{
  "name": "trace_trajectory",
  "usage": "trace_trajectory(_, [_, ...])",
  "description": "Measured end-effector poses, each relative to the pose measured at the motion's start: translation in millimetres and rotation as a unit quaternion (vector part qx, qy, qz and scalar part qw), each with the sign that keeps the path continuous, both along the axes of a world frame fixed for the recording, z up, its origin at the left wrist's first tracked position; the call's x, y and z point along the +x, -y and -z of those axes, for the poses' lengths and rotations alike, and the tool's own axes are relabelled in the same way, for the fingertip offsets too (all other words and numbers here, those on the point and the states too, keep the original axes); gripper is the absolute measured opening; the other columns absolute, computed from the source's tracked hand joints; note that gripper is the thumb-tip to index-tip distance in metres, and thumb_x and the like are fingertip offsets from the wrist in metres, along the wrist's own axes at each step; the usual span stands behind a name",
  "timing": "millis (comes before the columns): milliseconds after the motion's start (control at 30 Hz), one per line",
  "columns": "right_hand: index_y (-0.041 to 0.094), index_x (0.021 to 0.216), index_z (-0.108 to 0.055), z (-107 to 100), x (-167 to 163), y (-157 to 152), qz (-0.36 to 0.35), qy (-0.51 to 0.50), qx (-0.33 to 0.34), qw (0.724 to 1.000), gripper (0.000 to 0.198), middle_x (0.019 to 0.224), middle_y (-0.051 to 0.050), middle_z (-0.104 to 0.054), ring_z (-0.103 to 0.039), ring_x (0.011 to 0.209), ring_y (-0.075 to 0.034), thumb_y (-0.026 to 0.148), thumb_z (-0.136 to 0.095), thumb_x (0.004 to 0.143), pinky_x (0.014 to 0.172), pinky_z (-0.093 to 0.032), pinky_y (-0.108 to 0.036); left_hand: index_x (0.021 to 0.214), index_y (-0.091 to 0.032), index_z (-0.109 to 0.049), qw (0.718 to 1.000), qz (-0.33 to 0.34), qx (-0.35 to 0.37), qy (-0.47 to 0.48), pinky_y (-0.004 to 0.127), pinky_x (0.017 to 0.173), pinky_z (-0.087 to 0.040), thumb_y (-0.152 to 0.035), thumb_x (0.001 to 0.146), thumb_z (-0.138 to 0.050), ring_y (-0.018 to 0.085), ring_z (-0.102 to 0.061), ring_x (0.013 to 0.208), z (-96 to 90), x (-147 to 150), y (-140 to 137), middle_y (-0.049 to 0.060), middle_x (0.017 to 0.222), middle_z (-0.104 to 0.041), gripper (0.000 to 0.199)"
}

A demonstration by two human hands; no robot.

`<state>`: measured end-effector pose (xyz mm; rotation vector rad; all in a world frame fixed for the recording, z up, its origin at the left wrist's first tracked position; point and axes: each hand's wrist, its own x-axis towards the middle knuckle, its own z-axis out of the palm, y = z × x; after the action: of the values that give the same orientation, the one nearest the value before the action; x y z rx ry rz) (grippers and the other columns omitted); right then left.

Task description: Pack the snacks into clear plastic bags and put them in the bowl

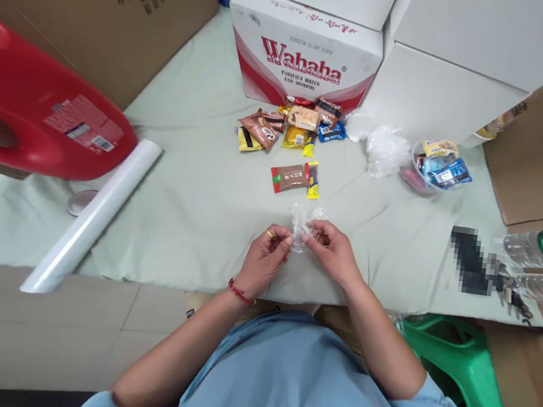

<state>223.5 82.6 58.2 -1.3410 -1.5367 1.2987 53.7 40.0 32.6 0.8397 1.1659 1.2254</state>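
Observation:
Between my two hands is a crumpled clear plastic bag (301,222), low over the table near its front edge. My left hand (268,255) pinches the left side of the bag between thumb and fingers. On its right side, my right hand (330,247) grips the plastic the same way. Just beyond the bag lie a brown snack packet (289,178) with red ends and a small yellow-and-blue wrapped snack (314,180), touching each other. Farther back is a pile of wrapped snacks (303,119) in several colours.
Crumpled clear bags (386,152) and a clear bowl (433,186) of snacks sit at right. A white-and-red carton (303,53) stands behind. At left are a red jug (54,99) and a white roll (92,215); at right, keys (512,294) and bottles (528,249).

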Motion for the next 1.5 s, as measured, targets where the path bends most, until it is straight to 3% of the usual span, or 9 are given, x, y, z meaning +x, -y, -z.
trace_trajectory(433, [0.022, 0.085, -0.070, -9, 30, -1, 0.128, -0.143, -0.109, 0.975, 0.036, 0.064, 0.006, -0.050, -0.031, 0.051, -0.007, 0.052, -0.086, 0.072, 0.045, -0.024, -0.022, 0.085, -0.020, -0.057, 0.993, -0.094, -0.055, 0.053, 0.020, 0.051, -0.037, -0.048, 0.077, -0.079, 0.007, -0.046, 0.056, -1.9, -11, -23, -0.005, 0.070, -0.052, 0.036])
trace_trajectory(567, [0.023, 0.086, -0.064, -15, 25, 4, 0.129, -0.166, -0.129, 0.969, 0.039, 0.071, 0.005, -0.057, -0.028, 0.046, -0.005, 0.055, -0.083, 0.075, 0.041, -0.018, -0.021, 0.101, -0.023, -0.056, 0.991, -0.128, 0.003, -0.050, 0.026, 0.062, -0.046, -0.044, 0.080, -0.076, 0.013, -0.056, 0.075, -1.7, -11, -15, 0.001, 0.093, -0.060, 0.036])
trace_trajectory(733, [0.023, 0.088, -0.061, -28, 17, 9, 0.125, -0.120, -0.105, 0.979, 0.037, 0.076, 0.002, -0.066, -0.033, 0.045, -0.006, 0.057, -0.075, 0.083, 0.041, -0.022, -0.022, 0.111, -0.028, -0.060, 0.871, -0.183, 0.299, -0.343, 0.046, 0.102, -0.042, -0.034, 0.069, -0.090, 0.029, -0.056, 0.116, -10.2, 0, 13, 0.007, 0.116, -0.062, 0.052])
trace_trajectory(833, [0.023, 0.091, -0.063, -41, 8, 17, 0.095, -0.075, -0.066, 0.990, 0.034, 0.075, 0.000, -0.066, -0.047, 0.053, -0.011, 0.056, -0.071, 0.087, 0.047, -0.032, -0.023, 0.113, -0.030, -0.063, 0.822, -0.133, 0.357, -0.423, 0.049, 0.107, -0.034, -0.034, 0.072, -0.089, 0.031, -0.058, 0.116, -15.2, 14, 16, 0.006, 0.111, -0.068, 0.049])
trace_trajectory(967, [0.024, 0.102, -0.070, -60, 5, 29, 0.025, -0.026, -0.013, 0.999, 0.031, 0.069, 0.001, -0.060, -0.053, 0.062, -0.015, 0.053, -0.066, 0.093, 0.055, -0.040, -0.026, 0.098, -0.026, -0.066, 0.851, -0.093, 0.255, -0.450, 0.046, 0.099, -0.037, -0.030, 0.091, -0.068, 0.028, -0.063, 0.108, -17.9, 18, 5, 0.007, 0.099, -0.072, 0.008])
trace_trajectory(1100, [0.025, 0.114, -0.067, -59, 24, 28, 0.140, 0.004, 0.023, 0.990, 0.034, 0.061, 0.006, -0.047, -0.035, 0.051, -0.012, 0.054, -0.065, 0.094, 0.049, -0.029, -0.026, 0.094, -0.025, -0.065, 0.885, -0.105, 0.229, -0.392, 0.042, 0.094, -0.042, -0.029, 0.096, -0.060, 0.025, -0.066, 0.103, -15.5, 8, 0, 0.006, 0.099, -0.074, 0.007])
trace_trajectory(1267, [0.024, 0.122, -0.058, -36, 30, 25, 0.112, -0.060, -0.076, 0.989, 0.061, 0.114, -0.006, -0.065, -0.042, 0.058, -0.008, 0.057, -0.081, 0.075, 0.052, -0.037, -0.025, 0.090, -0.024, -0.067, 0.880, -0.127, 0.219, -0.402, 0.042, 0.096, -0.043, -0.030, 0.094, -0.063, 0.026, -0.064, 0.105, -9.9, 9, 4, 0.007, 0.101, -0.072, 0.008])
trace_trajectory(1400, [0.025, 0.133, -0.050, -22, 13, 31, 0.055, -0.094, -0.153, 0.982, 0.082, 0.095, 0.000, -0.068, -0.047, 0.059, -0.009, 0.046, -0.090, 0.063, 0.059, -0.043, -0.026, 0.092, -0.024, -0.066, 0.896, -0.130, 0.204, -0.372, 0.041, 0.095, -0.046, -0.032, 0.094, -0.063, 0.025, -0.063, 0.102, -10.2, 12, 4, 0.008, 0.100, -0.071, 0.009])
trace_trajectory(1500, [0.024, 0.120, -0.057, -15, 9, 30, 0.062, -0.109, -0.161, 0.979, 0.062, 0.079, 0.003, -0.064, -0.049, 0.060, -0.011, 0.048, -0.084, 0.070, 0.055, -0.038, -0.023, 0.090, -0.024, -0.067, 0.910, -0.123, 0.195, -0.344, 0.040, 0.096, -0.047, -0.034, 0.092, -0.066, 0.024, -0.063, 0.102, -11.8, 9, 3, 0.007, 0.100, -0.070, 0.011])
